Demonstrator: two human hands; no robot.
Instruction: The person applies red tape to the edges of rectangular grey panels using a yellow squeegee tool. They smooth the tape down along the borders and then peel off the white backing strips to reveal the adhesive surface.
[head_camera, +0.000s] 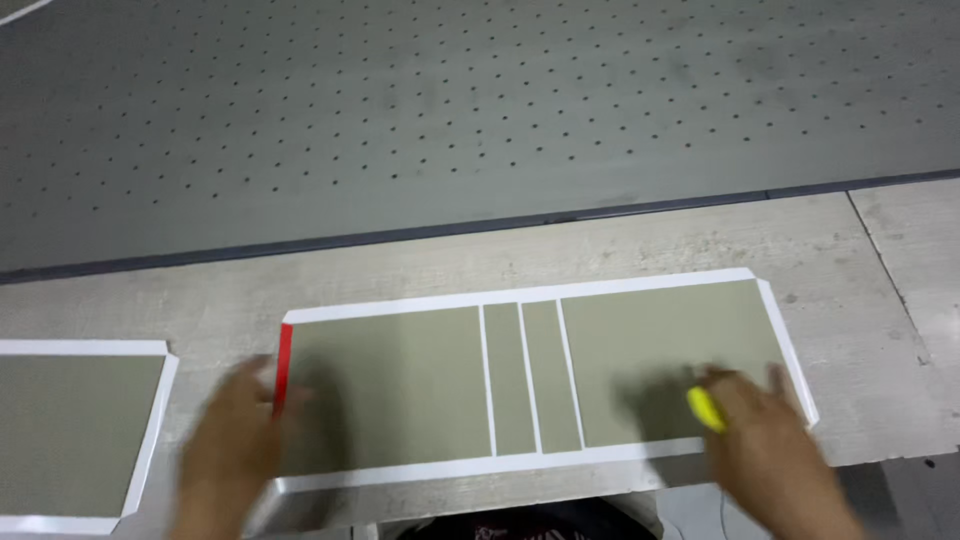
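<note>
A white sheet (520, 296) lies flat on the pale worktable, carrying several olive-grey board panels (400, 385) with narrow white gaps between them. A red strip (284, 362) runs along its left edge. My left hand (232, 440), blurred, rests at that left edge beside the red strip, fingers spread and holding nothing visible. My right hand (775, 445) lies on the right panel near the sheet's lower right corner, closed around a small yellow tool (705, 408).
A second white sheet with an olive panel (70, 430) lies at the far left. Behind the pale table (640, 240) stretches a grey perforated surface (450, 100). The table's near edge runs just below the sheet.
</note>
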